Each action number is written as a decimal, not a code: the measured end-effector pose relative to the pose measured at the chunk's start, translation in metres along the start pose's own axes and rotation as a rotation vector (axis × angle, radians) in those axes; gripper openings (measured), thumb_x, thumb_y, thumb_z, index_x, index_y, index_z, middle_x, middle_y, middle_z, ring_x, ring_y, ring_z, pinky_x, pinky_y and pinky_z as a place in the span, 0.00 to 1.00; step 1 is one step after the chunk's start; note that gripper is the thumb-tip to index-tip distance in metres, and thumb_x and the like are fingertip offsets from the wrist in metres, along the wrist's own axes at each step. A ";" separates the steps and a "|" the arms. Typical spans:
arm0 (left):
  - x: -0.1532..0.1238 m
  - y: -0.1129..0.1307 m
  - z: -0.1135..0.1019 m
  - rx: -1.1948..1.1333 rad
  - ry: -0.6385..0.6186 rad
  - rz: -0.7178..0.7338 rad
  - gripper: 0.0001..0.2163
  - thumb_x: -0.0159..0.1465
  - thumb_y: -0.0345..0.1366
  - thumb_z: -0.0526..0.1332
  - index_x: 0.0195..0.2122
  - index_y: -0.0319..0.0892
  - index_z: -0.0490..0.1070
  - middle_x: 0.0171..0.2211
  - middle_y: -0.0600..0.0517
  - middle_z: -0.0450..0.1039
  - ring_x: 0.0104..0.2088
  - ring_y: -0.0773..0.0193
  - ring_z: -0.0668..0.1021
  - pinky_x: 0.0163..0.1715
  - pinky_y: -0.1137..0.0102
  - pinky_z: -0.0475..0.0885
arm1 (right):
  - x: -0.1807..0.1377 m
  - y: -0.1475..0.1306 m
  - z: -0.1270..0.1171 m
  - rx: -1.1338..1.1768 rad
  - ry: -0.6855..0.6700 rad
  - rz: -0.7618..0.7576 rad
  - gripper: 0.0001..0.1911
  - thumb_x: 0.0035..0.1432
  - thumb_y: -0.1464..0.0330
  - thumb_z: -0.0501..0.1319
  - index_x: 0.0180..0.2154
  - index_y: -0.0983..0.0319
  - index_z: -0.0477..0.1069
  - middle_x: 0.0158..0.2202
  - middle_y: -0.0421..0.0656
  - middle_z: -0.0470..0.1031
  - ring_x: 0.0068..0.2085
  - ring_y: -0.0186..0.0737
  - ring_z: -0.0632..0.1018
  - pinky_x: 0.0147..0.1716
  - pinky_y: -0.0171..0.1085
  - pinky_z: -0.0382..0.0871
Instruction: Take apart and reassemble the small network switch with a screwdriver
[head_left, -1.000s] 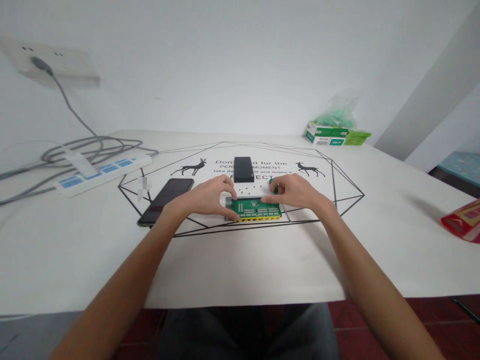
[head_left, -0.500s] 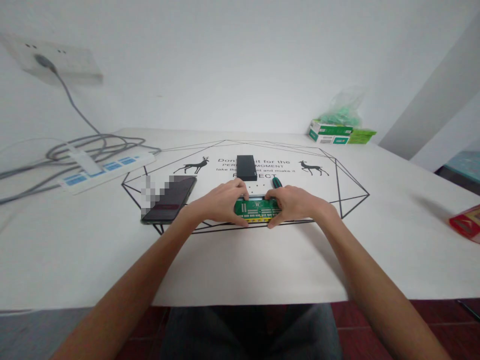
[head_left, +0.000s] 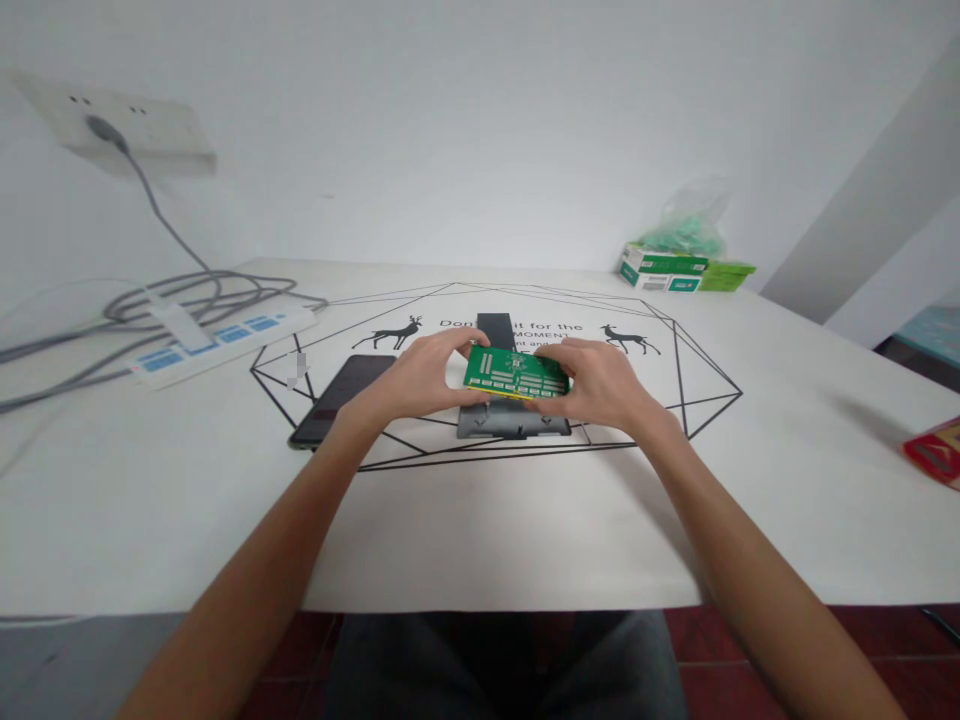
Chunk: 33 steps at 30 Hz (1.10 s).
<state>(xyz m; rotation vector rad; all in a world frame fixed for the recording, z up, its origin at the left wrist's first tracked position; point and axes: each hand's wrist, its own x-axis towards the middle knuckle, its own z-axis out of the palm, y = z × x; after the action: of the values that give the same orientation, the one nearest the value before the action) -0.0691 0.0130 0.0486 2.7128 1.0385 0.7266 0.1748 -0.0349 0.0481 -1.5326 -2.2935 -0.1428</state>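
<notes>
A green circuit board [head_left: 517, 372] with a row of yellow along its near edge is held up between my two hands. My left hand [head_left: 431, 375] grips its left end, thumb at the near edge. On the right end, my right hand [head_left: 596, 380] is closed in the same way. Below the board a dark grey casing [head_left: 514, 420] lies on the table, partly covered by board and fingers. Behind the board sits a black rectangular box [head_left: 495, 328], its near part hidden. The green-handled tool seen earlier is out of sight.
A phone [head_left: 341, 398] lies left of my left hand. Farther left are a white power strip [head_left: 225, 340] and coiled grey cables [head_left: 187, 295]. Small green-and-white boxes [head_left: 664, 265] under a plastic bag [head_left: 686, 225] stand at the back right. A red object [head_left: 934, 452] is at the right edge.
Both hands have lifted the circuit board up and slightly away from me, out of the casing. The grey casing now shows beneath it on the table.
</notes>
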 end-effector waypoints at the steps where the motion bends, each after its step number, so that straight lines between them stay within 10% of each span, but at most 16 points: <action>1: 0.000 -0.001 -0.001 0.005 0.014 0.000 0.24 0.56 0.47 0.66 0.50 0.42 0.67 0.48 0.47 0.74 0.45 0.55 0.76 0.45 0.63 0.69 | 0.000 -0.001 0.000 -0.011 0.016 0.007 0.25 0.50 0.53 0.65 0.46 0.60 0.77 0.35 0.44 0.77 0.34 0.42 0.73 0.28 0.36 0.53; 17: -0.001 0.000 0.001 0.162 0.291 0.074 0.20 0.58 0.43 0.67 0.49 0.41 0.70 0.47 0.45 0.76 0.47 0.53 0.77 0.47 0.62 0.69 | 0.002 0.014 0.013 -0.132 0.069 0.176 0.31 0.54 0.49 0.65 0.53 0.61 0.68 0.45 0.48 0.78 0.38 0.49 0.77 0.27 0.37 0.55; 33: 0.000 -0.018 0.004 0.087 0.352 -0.023 0.26 0.56 0.40 0.68 0.55 0.38 0.68 0.48 0.43 0.77 0.44 0.54 0.79 0.45 0.61 0.74 | 0.001 0.009 0.020 -0.002 0.526 -0.045 0.32 0.60 0.47 0.58 0.55 0.63 0.68 0.43 0.48 0.77 0.33 0.39 0.78 0.27 0.36 0.65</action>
<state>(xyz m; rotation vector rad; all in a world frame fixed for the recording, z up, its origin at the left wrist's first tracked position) -0.0774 0.0267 0.0399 2.6988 1.1931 1.2134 0.1775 -0.0248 0.0290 -1.2567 -1.9045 -0.4965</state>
